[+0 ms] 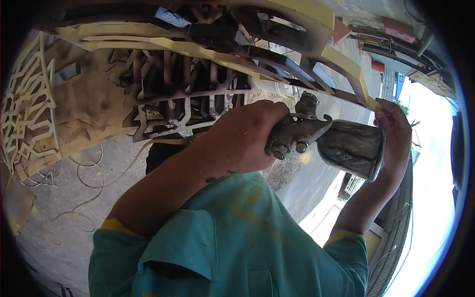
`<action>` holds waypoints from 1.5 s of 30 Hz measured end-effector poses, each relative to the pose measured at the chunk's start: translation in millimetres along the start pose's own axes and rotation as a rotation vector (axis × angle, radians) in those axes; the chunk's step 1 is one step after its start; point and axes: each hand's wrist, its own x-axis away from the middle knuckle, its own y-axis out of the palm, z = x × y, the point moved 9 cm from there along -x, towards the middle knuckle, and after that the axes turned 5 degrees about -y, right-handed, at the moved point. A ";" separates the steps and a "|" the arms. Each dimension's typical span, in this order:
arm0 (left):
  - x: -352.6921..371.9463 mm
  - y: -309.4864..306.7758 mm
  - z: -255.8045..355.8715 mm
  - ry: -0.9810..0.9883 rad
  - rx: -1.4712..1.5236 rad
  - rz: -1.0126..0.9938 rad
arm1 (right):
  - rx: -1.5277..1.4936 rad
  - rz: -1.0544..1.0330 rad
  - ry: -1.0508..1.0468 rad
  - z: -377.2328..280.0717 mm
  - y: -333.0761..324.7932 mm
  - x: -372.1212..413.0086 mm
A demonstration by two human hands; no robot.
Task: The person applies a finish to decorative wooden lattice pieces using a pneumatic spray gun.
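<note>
My left hand (252, 131) is wrapped round the handle of a grimy metal spray gun (297, 138), whose dark, paint-streaked cup (351, 148) points to the right. Beyond the cup, my right hand (396, 126) has its fingertips closed on the corner of a cut-out panel (354, 72). This panel spans the top of the view, with beige edges and dark sprayed faces. The cup's rim overlaps part of my right hand and wrist. A thin hose (128, 171) runs from beside my left wrist down to the floor.
Below the long panel, another openwork piece (188, 106) with dark patches lies by a stained brown board (94, 96). A pale lattice panel (32, 109) stands at the far left. Hose loops lie on the concrete floor (59, 198). A corrugated wall (398, 237) is at right.
</note>
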 end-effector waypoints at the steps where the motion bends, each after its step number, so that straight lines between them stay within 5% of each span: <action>1: 0.9 -0.7 1.0 0.000 -0.002 -0.013 | -0.023 -0.006 -0.006 0.6 0.3 -0.4; 25: 8.7 -11.2 23.0 0.044 -0.020 0.074 | -0.457 0.037 -0.006 16.5 5.1 -7.0; 45: 1.1 -11.5 16.9 0.031 -0.014 0.065 | -0.520 0.054 0.023 27.8 4.9 -9.4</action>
